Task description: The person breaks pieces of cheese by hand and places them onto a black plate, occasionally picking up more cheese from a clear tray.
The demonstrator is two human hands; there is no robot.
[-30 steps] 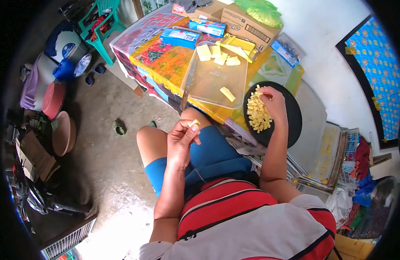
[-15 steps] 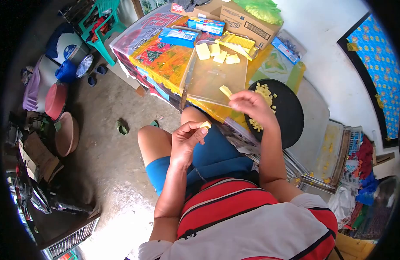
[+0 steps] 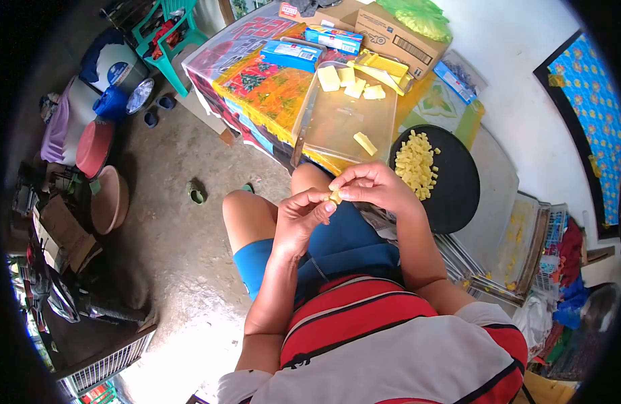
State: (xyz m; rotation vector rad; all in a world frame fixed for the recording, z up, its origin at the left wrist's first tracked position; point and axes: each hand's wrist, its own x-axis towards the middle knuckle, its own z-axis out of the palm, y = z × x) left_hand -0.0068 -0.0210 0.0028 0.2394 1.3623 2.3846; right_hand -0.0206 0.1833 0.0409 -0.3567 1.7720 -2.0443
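My left hand is closed in a pinch on a small pale yellow piece of cheese, above my lap. Meeting it from the other side, my right hand grips the same piece between thumb and fingertips. A stick of cheese lies on the clear cutting board, with larger cheese chunks at its far end. Along the board's left edge rests a knife. Many small cheese cubes are heaped on the left side of a round black plate.
Blue boxes and a cardboard box stand at the table's back. A yellow wrapper lies beyond the board. Metal racks are at the right. Basins and a green chair stand left.
The stick in my right hand was set down on the board. My right hand then came left and down to the piece in my left hand. The view shifted slightly.
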